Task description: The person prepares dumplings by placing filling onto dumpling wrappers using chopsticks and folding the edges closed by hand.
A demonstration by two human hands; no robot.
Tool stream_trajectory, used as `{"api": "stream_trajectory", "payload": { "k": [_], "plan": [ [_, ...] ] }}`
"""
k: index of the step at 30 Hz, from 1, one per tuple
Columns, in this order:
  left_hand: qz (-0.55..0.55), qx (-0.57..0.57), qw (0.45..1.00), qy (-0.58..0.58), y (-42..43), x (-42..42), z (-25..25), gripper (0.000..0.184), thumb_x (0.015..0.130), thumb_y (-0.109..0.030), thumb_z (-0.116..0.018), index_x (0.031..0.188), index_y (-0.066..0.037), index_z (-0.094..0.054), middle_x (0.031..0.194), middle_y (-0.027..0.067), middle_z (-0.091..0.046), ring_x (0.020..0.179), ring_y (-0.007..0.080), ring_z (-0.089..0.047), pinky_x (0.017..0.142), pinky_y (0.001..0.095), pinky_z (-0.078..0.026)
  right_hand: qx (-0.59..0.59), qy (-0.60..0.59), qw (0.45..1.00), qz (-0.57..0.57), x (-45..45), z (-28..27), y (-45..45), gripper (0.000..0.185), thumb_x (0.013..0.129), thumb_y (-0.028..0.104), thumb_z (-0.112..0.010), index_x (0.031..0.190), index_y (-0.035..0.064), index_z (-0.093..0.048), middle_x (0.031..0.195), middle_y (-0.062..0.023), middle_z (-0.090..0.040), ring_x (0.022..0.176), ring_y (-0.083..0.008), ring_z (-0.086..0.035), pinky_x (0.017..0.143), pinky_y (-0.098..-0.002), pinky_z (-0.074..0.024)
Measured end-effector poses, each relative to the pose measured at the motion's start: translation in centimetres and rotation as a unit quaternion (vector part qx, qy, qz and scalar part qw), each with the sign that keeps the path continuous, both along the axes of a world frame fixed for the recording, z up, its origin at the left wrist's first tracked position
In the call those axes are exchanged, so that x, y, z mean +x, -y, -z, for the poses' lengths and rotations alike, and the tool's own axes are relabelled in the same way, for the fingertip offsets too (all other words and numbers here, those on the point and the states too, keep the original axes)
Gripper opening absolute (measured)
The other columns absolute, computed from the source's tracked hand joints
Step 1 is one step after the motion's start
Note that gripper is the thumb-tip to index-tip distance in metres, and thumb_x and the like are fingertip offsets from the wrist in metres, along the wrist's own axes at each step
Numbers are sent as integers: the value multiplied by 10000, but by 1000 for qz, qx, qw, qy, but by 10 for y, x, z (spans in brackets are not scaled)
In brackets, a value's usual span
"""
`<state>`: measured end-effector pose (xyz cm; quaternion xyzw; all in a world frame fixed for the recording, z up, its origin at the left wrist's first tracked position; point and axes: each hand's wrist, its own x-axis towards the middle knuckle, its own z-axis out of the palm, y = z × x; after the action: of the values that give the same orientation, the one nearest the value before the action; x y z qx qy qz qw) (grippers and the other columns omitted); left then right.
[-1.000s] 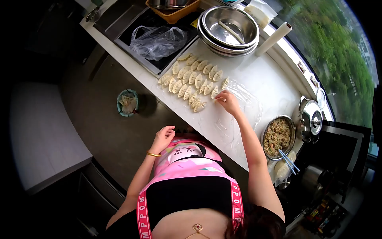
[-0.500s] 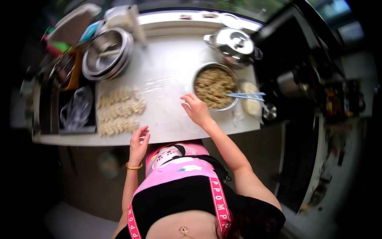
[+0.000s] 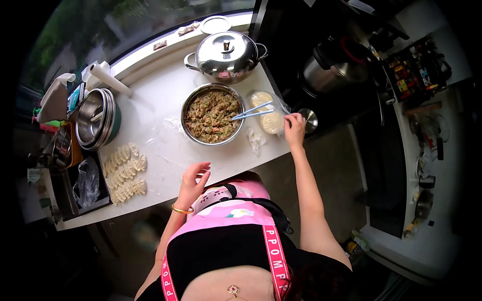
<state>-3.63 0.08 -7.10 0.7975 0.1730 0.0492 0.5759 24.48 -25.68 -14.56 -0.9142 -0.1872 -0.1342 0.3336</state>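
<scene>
My right hand [image 3: 295, 129] is at the right edge of a clear plastic bag [image 3: 284, 106], its fingertips pinched on the film. Round, pale dumpling wrappers [image 3: 271, 123] show in stacks inside it. My left hand [image 3: 193, 179] hovers by the counter's front edge, holding nothing, fingers loosely curled and apart. Between and beyond the hands sits a steel bowl [image 3: 185, 127] of minced filling [image 3: 212, 114]. Light blue chopsticks [image 3: 253, 115] rest in the filling and stick out over the bag. Rows of folded dumplings [image 3: 126, 173] lie at the counter's left.
A lidded steel pot [image 3: 224, 56] stands behind the bowl. Nested steel bowls [image 3: 94, 120] and a paper roll [image 3: 111, 82] are at the left, near the sink holding a plastic bag [image 3: 87, 184]. Crumpled plastic [image 3: 255, 140] lies beside the filling. The black stove [image 3: 286, 75] adjoins on the right.
My view has turned right. My right hand has moved from beside the filling bowl, past the chopsticks, to the wrapper bag. My left hand still hangs near the counter edge, empty.
</scene>
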Motion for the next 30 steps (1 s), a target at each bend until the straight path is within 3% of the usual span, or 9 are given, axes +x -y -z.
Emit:
{"api": "stream_trajectory", "payload": {
  "k": [3,7,20,23,26,30],
  "plan": [
    [-24,4,1000,-4,11,5,5,262,864,-31,-608,1126,-16,-607,984,121,-641,884,196,-654,725,285,-529,-64,3,995,-73,21,18,-9,200,762,107,-669,957,62,-673,1192,-126,-540,1147,-337,-468,947,-425,-402],
    [-71,12,997,-4,20,5,5,248,876,-52,-599,1119,-6,-610,982,126,-655,860,198,-658,723,290,-529,-85,20,992,-89,23,10,-11,275,766,121,-669,1036,70,-652,1276,-126,-501,1238,-324,-421,987,-464,-369],
    [-109,24,994,22,35,6,10,238,890,-98,-610,1116,-25,-613,985,101,-657,893,178,-657,753,295,-535,-68,68,991,-97,20,30,-10,208,759,104,-676,962,67,-657,1129,-108,-574,1167,-314,-479,998,-457,-344],
    [-118,23,993,19,37,4,9,241,884,-95,-609,1109,-9,-612,987,123,-651,886,202,-664,746,303,-547,-2,39,997,-71,22,33,-15,103,759,87,-663,850,62,-622,1016,-81,-579,1033,-313,-528,908,-446,-385],
    [-132,7,991,13,39,0,11,244,884,-95,-608,1112,-10,-611,989,122,-655,884,201,-665,745,303,-547,24,-13,999,-26,33,45,-16,85,764,90,-660,830,70,-611,978,-81,-572,997,-312,-528,871,-443,-394],
    [-134,15,991,14,37,-1,11,244,884,-94,-607,1114,-11,-611,988,122,-658,884,200,-667,743,302,-547,-1,30,997,-68,28,19,-15,103,763,86,-654,844,71,-592,965,-79,-561,990,-318,-513,856,-444,-395]
  ]
}}
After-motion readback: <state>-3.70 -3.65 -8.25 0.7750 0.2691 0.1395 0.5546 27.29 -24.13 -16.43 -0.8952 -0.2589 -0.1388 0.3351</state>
